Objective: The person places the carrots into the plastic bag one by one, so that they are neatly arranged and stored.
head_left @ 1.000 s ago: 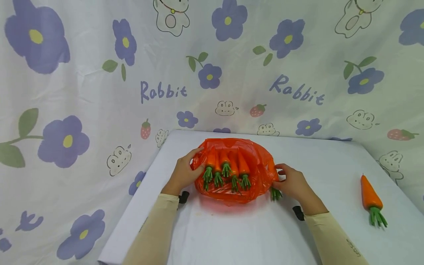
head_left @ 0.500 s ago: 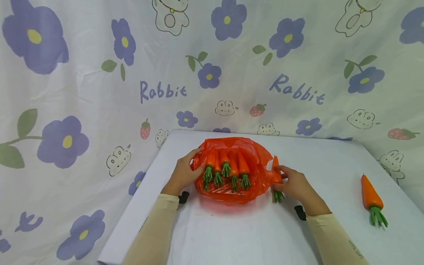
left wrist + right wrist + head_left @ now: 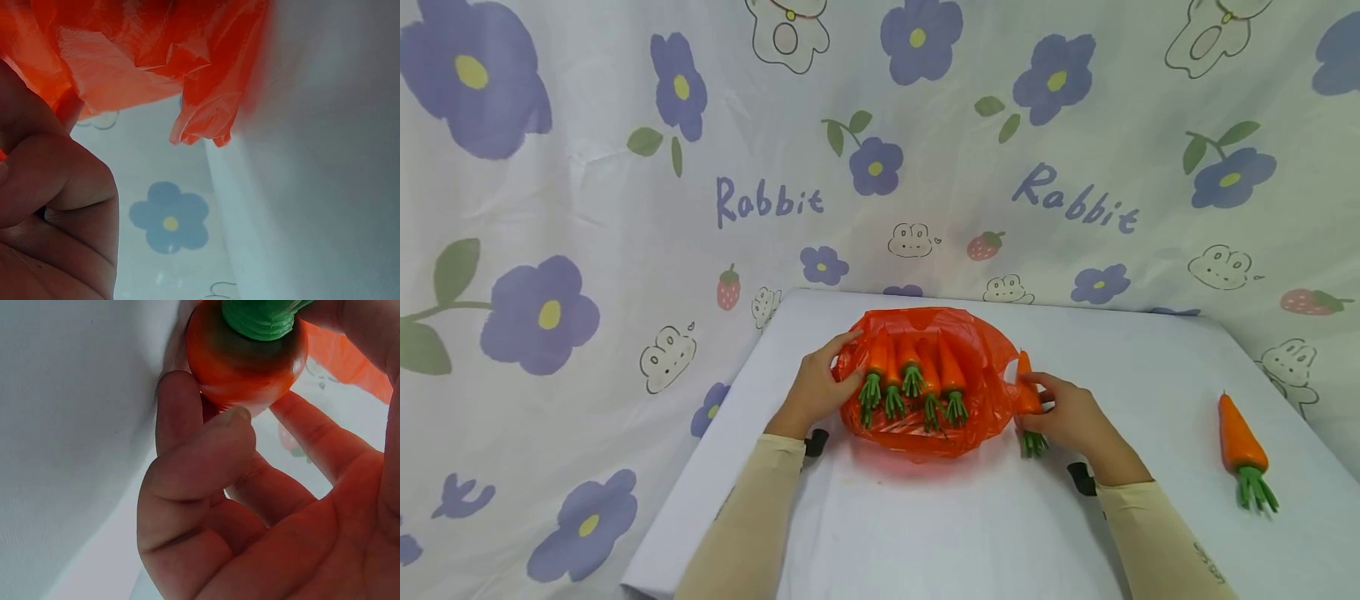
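A red plastic bag (image 3: 994, 358) lies mouth-open on the table, with several carrots (image 3: 951, 371) inside, their green tops toward me. My left hand (image 3: 814, 392) grips the bag's left rim, thumb inside; in the left wrist view that hand (image 3: 59, 181) sits beside the crumpled red film. At the bag's right side, my right hand (image 3: 1071, 421) holds another carrot (image 3: 1025, 368) by its thick body, tip pointing away from me. Close up in the right wrist view, fingers surround this carrot's (image 3: 244, 369) round shoulder below the green stalks. The bag's right edge touches or lies just beside it.
One loose carrot (image 3: 1240, 437) lies farther right on the white table (image 3: 925, 533). Behind and to the left hangs a curtain (image 3: 760, 133) printed with flowers and rabbits.
My right hand has shifted slightly right with its carrot, whose tip now shows beside the bag. My left hand and the carrots in the bag stay in place.
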### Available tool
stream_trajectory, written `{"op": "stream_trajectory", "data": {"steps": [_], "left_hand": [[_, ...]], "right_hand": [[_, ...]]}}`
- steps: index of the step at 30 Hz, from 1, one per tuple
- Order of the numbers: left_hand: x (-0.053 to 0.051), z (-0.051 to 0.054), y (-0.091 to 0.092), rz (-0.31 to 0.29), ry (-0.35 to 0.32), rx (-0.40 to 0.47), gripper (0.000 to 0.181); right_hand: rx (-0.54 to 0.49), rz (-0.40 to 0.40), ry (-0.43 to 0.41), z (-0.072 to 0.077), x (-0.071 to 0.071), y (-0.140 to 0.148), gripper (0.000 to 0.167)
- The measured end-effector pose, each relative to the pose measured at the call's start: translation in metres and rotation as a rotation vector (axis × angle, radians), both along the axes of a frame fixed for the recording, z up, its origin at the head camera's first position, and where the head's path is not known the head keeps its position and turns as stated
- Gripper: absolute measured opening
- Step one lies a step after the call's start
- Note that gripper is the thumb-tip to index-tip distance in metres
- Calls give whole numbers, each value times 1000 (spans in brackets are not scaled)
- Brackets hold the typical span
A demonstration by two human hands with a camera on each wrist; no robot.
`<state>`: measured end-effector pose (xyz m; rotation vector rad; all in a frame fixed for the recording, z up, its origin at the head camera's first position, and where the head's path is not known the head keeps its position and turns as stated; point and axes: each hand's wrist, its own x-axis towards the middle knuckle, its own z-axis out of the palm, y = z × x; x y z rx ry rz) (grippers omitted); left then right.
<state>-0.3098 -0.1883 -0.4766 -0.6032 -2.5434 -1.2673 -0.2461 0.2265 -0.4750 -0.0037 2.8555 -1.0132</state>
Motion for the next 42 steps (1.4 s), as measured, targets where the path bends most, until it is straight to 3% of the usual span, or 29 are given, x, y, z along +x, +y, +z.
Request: {"op": "stream_trajectory", "data": {"steps": [10, 26, 35, 42], "left_hand": [[1, 0, 0, 7, -5, -4, 64], [3, 1, -1, 0, -25, 11, 64], [3, 2, 0, 4, -19, 10, 63], [3, 2, 0, 1, -20, 14, 64]], "right_hand": [[-11, 0, -6, 0, -1, 3, 80], [-70, 8, 60, -7, -6, 15, 76], [-294, -79, 21, 0, -5, 17, 89], [-458, -100, 54, 10, 0, 20, 84]]}}
